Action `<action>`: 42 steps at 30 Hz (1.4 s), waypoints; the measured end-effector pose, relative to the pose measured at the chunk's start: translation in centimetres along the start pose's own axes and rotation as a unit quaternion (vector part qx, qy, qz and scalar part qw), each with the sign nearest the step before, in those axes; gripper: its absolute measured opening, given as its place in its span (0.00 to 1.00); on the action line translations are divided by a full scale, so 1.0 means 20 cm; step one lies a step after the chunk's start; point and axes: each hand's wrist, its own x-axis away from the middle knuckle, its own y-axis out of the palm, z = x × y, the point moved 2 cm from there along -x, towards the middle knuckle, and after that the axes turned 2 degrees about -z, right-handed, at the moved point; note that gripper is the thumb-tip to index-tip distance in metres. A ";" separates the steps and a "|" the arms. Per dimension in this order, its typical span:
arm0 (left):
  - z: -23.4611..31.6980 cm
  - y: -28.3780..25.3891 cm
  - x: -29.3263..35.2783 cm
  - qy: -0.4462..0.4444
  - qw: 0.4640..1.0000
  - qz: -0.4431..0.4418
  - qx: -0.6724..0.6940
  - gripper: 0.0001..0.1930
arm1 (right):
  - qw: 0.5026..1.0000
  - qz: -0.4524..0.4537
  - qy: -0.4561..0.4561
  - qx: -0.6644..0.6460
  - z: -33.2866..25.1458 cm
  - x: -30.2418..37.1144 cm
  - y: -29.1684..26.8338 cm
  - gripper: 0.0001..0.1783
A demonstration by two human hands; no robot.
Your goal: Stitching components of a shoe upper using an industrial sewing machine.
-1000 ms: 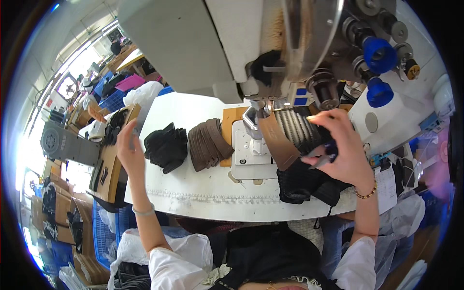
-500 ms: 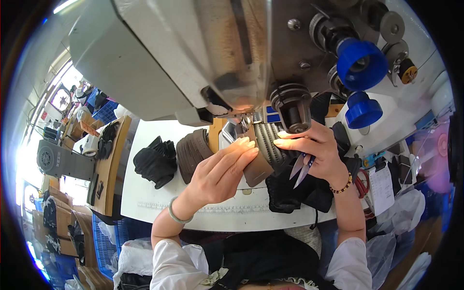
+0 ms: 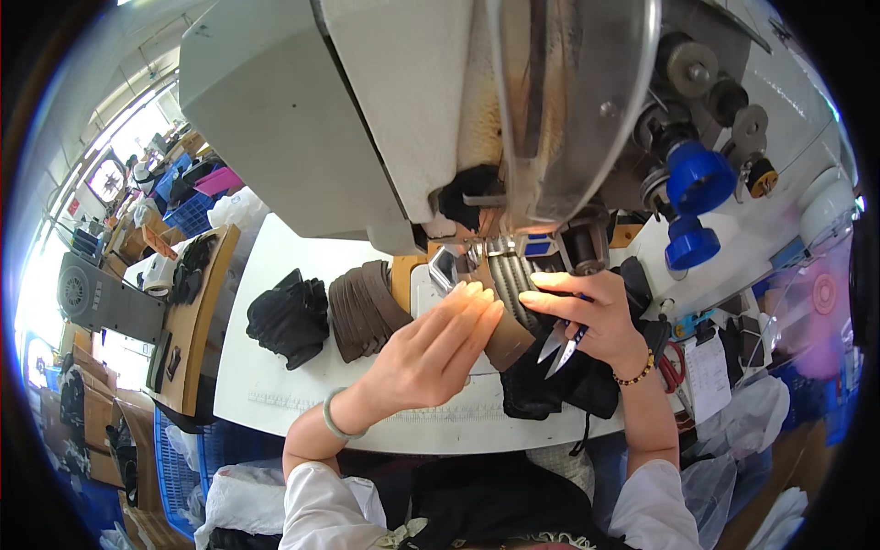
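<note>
Under the head of a sewing machine (image 3: 293, 119), a tan-brown band (image 3: 510, 343) lies beside a ribbed grey stack of strips (image 3: 513, 284). My left hand (image 3: 426, 357) has its fingers straight and pressed together, the tips at the tan-brown band's left edge; its thumb is hidden. My right hand (image 3: 596, 321) holds small scissors (image 3: 564, 348) within its curled fingers, blades apart and angled down. Its thumb and forefinger reach to the grey stack's right side. Dark brown folded strips (image 3: 364, 312) and a black fabric bundle (image 3: 289, 316) lie left of my left hand.
More black fabric (image 3: 541, 385) lies below my right hand. Blue tension knobs (image 3: 701, 179) stick out of the machine at upper right. A ruler scale (image 3: 302, 403) runs along the white table's near edge. Red-handled scissors (image 3: 674, 367) and a paper sheet (image 3: 708, 380) are at right.
The whole view has shifted, so the machine head appears farther right and lower. Both hands stay close to the band and the grey stack; my left fingertips sit slightly farther from the machine.
</note>
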 end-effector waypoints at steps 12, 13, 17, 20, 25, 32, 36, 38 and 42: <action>-0.03 0.01 -0.03 0.025 0.999 0.019 -0.034 0.18 | 1.000 -0.010 0.009 -0.006 0.00 0.01 0.01 0.28; -0.04 0.01 -0.02 0.024 0.999 0.020 -0.034 0.18 | 1.000 0.004 0.017 0.017 0.00 0.01 0.03 0.27; -0.10 0.03 0.01 -0.026 0.998 0.047 0.017 0.19 | 0.998 0.027 0.015 0.048 -0.01 -0.03 0.05 0.28; -0.10 0.02 0.01 -0.046 0.997 0.053 0.025 0.19 | 0.998 0.028 0.022 0.044 -0.02 -0.04 0.05 0.29; -0.06 0.03 0.00 -0.019 0.996 0.085 -0.020 0.21 | 0.999 0.023 0.022 0.013 -0.02 -0.04 0.04 0.30; -0.05 0.06 0.01 0.002 0.995 0.099 -0.023 0.24 | 0.999 0.038 -0.010 0.024 -0.01 -0.05 0.02 0.31; -0.04 0.05 0.01 -0.002 0.997 0.080 -0.025 0.25 | 0.999 0.032 0.004 0.042 -0.01 -0.04 0.02 0.30; -0.04 0.05 0.01 -0.004 0.996 0.086 -0.026 0.23 | 0.998 0.022 0.021 0.050 -0.01 -0.03 0.03 0.29; -0.09 0.09 0.03 -0.015 0.994 0.104 -0.023 0.22 | 0.998 0.022 0.023 0.051 0.02 -0.04 0.04 0.27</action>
